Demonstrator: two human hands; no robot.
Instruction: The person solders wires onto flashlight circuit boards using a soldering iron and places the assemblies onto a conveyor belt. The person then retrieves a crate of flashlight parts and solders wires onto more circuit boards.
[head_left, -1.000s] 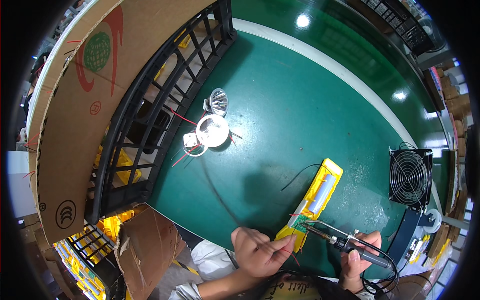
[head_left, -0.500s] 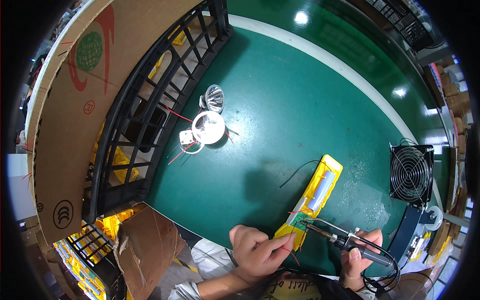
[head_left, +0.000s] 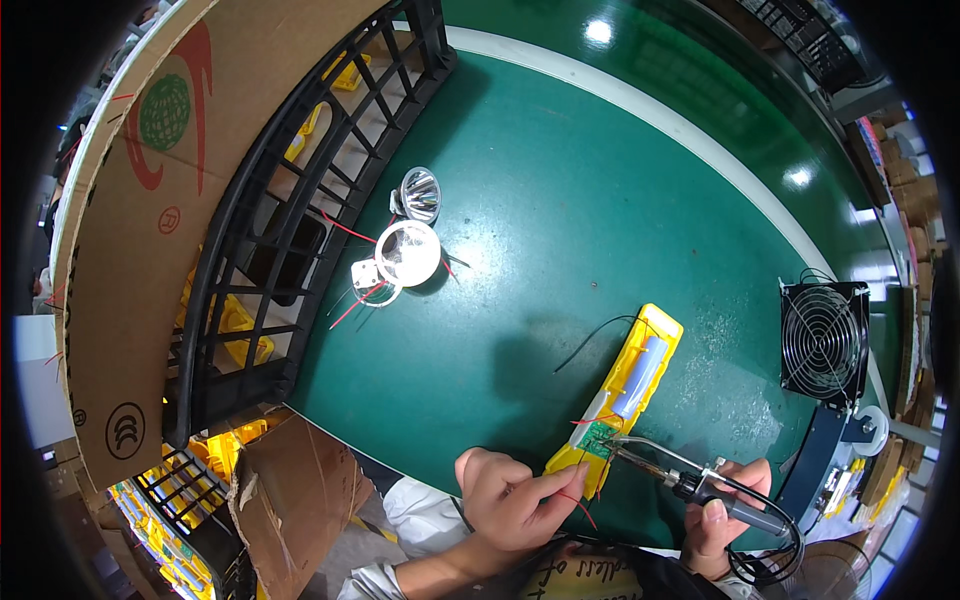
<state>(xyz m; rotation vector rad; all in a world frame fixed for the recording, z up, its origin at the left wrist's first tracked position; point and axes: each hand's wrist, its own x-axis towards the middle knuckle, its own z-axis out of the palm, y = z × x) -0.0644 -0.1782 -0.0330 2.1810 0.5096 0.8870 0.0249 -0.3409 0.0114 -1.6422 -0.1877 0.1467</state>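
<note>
My left hand (head_left: 505,503) pinches a thin red wire (head_left: 582,508) between thumb and forefinger, at the near end of a yellow plastic housing (head_left: 661,322). Inside the housing lie a light-blue cylindrical battery (head_left: 640,377) and a small green circuit board (head_left: 597,439). Wrapped around the handle of a soldering iron (head_left: 748,512) is my right hand (head_left: 718,520). The iron's tip, with a thin metal feed tube beside it, meets the board; the exact contact point is too small to make out. A black wire (head_left: 590,337) trails from the housing's far end.
Round reflector lamp cups (head_left: 420,194) with red wires sit left on the green table (head_left: 530,250). A black plastic crate (head_left: 240,300) and cardboard (head_left: 130,280) border the left side. A black fan (head_left: 825,342) stands at right, above a dark solder-spool holder (head_left: 812,465).
The whole view has shifted slightly. Both hands, the red wire and the soldering iron keep nearly the same places at the circuit board.
</note>
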